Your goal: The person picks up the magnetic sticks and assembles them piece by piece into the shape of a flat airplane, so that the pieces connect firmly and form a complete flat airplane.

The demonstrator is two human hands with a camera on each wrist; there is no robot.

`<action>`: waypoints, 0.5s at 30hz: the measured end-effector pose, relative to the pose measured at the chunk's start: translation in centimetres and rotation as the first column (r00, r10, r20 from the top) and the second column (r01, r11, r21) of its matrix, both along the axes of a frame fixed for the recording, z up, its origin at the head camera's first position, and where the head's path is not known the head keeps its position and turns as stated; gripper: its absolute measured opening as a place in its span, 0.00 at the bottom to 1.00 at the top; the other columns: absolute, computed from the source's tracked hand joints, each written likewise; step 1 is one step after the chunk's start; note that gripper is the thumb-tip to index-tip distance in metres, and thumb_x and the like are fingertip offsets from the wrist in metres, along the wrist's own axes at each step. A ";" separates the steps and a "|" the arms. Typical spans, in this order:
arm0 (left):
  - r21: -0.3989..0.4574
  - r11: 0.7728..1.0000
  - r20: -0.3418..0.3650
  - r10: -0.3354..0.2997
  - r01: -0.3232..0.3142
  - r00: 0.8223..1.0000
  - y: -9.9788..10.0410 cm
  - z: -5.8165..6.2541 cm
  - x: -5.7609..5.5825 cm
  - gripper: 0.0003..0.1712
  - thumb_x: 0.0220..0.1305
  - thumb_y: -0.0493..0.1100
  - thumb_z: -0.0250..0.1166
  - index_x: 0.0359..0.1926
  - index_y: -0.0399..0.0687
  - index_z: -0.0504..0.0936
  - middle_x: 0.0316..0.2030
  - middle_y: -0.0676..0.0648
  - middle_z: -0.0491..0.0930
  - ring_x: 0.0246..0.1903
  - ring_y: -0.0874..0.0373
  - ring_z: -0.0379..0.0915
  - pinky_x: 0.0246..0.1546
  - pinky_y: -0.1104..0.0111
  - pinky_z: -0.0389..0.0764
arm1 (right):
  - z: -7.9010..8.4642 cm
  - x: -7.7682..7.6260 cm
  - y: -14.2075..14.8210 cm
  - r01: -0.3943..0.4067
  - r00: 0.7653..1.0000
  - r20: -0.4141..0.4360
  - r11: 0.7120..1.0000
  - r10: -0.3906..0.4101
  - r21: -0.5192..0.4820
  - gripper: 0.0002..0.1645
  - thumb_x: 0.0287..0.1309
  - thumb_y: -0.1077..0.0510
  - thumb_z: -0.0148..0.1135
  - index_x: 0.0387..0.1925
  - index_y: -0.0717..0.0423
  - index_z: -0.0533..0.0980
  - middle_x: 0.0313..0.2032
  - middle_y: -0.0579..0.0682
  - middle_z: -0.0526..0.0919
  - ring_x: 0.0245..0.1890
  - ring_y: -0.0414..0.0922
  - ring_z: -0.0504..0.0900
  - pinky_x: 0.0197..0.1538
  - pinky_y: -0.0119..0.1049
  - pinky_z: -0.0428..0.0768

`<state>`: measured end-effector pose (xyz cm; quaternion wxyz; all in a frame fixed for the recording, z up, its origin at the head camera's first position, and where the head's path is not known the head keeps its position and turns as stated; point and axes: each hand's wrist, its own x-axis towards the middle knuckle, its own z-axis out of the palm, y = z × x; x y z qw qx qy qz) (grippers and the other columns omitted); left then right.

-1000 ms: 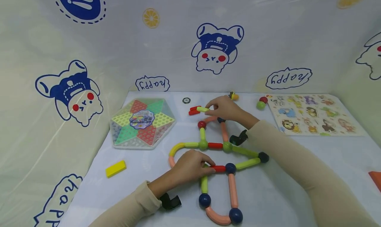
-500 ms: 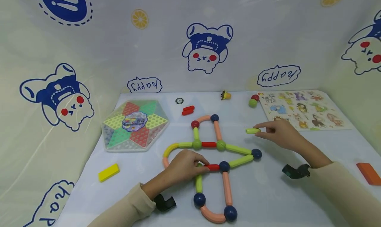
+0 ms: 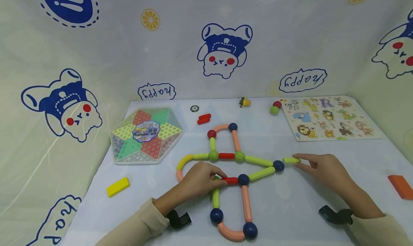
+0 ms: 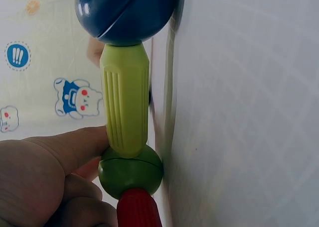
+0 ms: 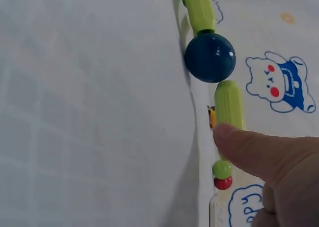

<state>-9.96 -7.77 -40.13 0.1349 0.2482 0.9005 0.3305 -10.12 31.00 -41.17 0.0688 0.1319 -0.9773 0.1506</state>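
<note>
A figure of magnetic rods and balls lies flat on the table, with yellow-green, red, pink and yellow rods. My left hand (image 3: 201,178) grips the figure at a green ball (image 4: 130,173), where a red rod (image 3: 231,181) and a yellow-green rod (image 4: 124,100) meet; in the head view the fingers hide most of that ball. At the figure's right tip sits a dark blue ball (image 3: 279,166). My right hand (image 3: 326,169) pinches a loose short yellow-green rod (image 3: 291,160) between thumb and fingers. Its free end points at the dark blue ball, very close to it.
A hexagonal board game box (image 3: 146,135) lies at the left, a yellow block (image 3: 118,187) before it. Behind the figure are two red rods (image 3: 204,119), a small yellow toy (image 3: 245,102) and a green ball (image 3: 274,110) beside a red one. An animal puzzle board (image 3: 332,118) and orange block (image 3: 401,187) are right.
My right hand has brought the yellow-green rod from beside the red rods at the back, rightward and then toward me, to the figure's right tip. The left hand keeps its place.
</note>
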 end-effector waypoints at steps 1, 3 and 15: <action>0.000 1.000 0.001 -0.002 0.002 1.000 0.0 0.0 0.0 0.09 0.53 0.54 0.70 0.36 0.62 0.87 0.10 0.57 0.67 0.15 0.63 0.66 0.19 0.72 0.64 | -0.1 0.1 0.0 -0.010 1.000 -0.006 1.000 0.010 0.008 0.20 0.51 0.51 0.68 0.48 0.48 0.81 0.13 0.39 0.59 0.14 0.36 0.55 0.17 0.29 0.55; 0.001 1.000 0.010 -0.003 0.003 1.000 0.1 -0.1 0.0 0.10 0.53 0.54 0.70 0.37 0.62 0.87 0.10 0.57 0.67 0.15 0.63 0.66 0.18 0.72 0.64 | -0.4 0.3 0.0 -0.026 0.999 -0.022 0.999 0.026 0.020 0.20 0.50 0.51 0.69 0.47 0.47 0.82 0.12 0.37 0.58 0.13 0.35 0.54 0.17 0.29 0.54; 0.004 1.000 0.008 -0.003 0.003 1.000 0.0 -0.1 -0.1 0.09 0.53 0.55 0.70 0.36 0.63 0.87 0.10 0.57 0.67 0.15 0.62 0.66 0.18 0.72 0.64 | -0.3 0.6 0.0 -0.057 0.995 -0.076 0.997 0.061 0.053 0.20 0.49 0.52 0.70 0.46 0.46 0.81 0.11 0.36 0.57 0.13 0.33 0.53 0.17 0.28 0.55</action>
